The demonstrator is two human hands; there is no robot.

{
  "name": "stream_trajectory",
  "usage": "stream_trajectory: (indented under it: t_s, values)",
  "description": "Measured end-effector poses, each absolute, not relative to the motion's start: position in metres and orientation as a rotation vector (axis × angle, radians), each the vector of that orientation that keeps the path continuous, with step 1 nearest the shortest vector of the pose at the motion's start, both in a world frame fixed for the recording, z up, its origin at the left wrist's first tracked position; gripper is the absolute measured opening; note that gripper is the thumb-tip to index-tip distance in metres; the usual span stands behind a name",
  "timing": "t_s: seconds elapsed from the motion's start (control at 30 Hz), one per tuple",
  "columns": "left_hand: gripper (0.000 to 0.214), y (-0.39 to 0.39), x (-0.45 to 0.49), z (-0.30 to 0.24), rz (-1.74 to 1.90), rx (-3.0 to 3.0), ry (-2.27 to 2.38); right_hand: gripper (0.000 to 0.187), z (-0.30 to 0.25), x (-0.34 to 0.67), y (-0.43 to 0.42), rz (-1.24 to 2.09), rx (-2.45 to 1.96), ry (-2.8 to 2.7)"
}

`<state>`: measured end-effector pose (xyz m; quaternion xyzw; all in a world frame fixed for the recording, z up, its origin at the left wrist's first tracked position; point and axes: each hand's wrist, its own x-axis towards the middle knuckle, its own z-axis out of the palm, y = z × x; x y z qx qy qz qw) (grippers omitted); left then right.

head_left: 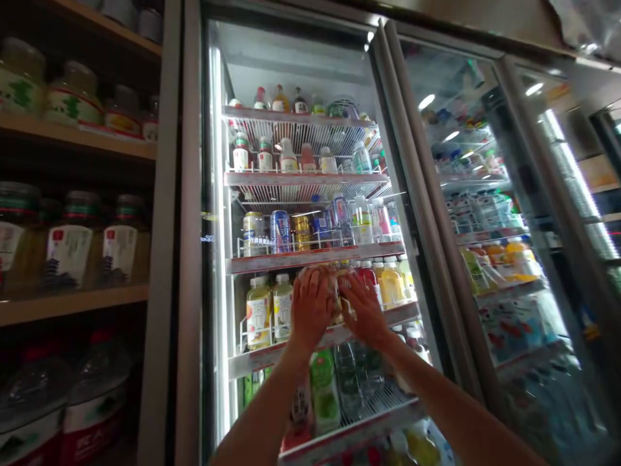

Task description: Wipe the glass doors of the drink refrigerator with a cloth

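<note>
In front of the middle shelves of an upright drinks fridge, my left hand (312, 307) and my right hand (363, 304) are raised side by side. Between them is a tan, crumpled thing (336, 294) that looks like a cloth; blur hides its exact kind. My left fingers lie bent over its left part, and my right fingers press on its right part. Whether it touches the glass I cannot tell. Yellow drink bottles (259, 314) stand behind on the left, and a yellow juice bottle (392, 283) is behind my right hand.
Cans (280, 232) line the shelf above my hands, and green bottles (324, 388) stand below. A metal door frame (422, 181) separates this fridge from another glass-fronted fridge (490, 213). Wooden shelves (72, 303) with jars and large bottles are at left.
</note>
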<state>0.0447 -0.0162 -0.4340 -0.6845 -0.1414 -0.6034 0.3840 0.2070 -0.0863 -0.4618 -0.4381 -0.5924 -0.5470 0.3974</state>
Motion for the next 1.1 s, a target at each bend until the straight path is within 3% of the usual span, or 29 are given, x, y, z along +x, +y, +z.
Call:
stream_trajectory:
  t_s: [0.13,0.23,0.33,0.5,0.6,0.7,0.8,0.97,1.1]
  values:
    - [0.038,0.008,-0.046,-0.423,-1.582,-1.666,-0.486,0.053,-0.473,0.224,-0.080,-1.352,-1.184,-1.256]
    - [0.043,0.014,-0.081,-0.417,-1.810,-1.503,-0.715,0.058,-0.485,0.229,-0.073,-1.360,-1.205,-1.225]
    - [0.046,-0.001,-0.030,-0.414,-1.786,-1.520,-0.693,0.060,-0.491,0.229,-0.071,-1.370,-1.189,-1.214]
    - [0.046,-0.026,0.070,-0.425,-1.332,-1.755,-0.240,0.060,-0.492,0.233,-0.074,-1.401,-1.126,-1.246]
    - [0.048,-0.011,0.021,-0.425,-1.329,-1.717,-0.313,0.061,-0.492,0.235,-0.074,-1.394,-1.107,-1.254]
    - [0.053,0.008,-0.049,-0.415,-1.610,-1.574,-0.586,0.061,-0.492,0.233,-0.074,-1.372,-1.105,-1.254]
    - [0.055,0.007,-0.044,-0.413,-1.765,-1.498,-0.685,0.062,-0.492,0.232,-0.074,-1.358,-1.089,-1.250]
    - [0.046,-0.020,0.061,-0.430,-1.402,-1.735,-0.333,0.061,-0.491,0.235,-0.077,-1.347,-1.059,-1.277]
    - [0.048,-0.012,0.012,-0.439,-1.372,-1.752,-0.397,0.062,-0.491,0.235,-0.076,-1.340,-1.051,-1.278]
